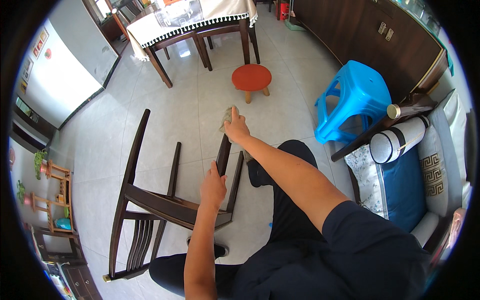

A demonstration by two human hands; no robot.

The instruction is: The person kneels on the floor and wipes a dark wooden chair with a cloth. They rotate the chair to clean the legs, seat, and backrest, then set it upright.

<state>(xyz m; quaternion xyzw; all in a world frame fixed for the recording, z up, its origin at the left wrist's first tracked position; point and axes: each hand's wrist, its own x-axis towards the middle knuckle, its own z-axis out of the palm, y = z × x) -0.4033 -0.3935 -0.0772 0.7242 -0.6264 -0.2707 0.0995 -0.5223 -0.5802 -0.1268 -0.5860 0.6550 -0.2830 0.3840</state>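
Observation:
A dark wooden chair (161,204) lies tipped over on the floor in front of me, its slatted backrest at the lower left and its legs pointing away from me. My left hand (213,185) is around one chair leg (224,153), near the seat frame. At the far end of that same leg, my right hand (237,127) presses a greyish-green cloth (227,117) against the wood, index finger extended. The cloth and fingers hide the tip of the leg.
A red round stool (251,77) stands beyond my right hand. To the right are a blue plastic stool (356,93) and a cushioned sofa (405,187). A cloth-covered table (210,20) with chairs is at the back, beside a dark cabinet (360,41). Wooden plant stands (50,202) line the left.

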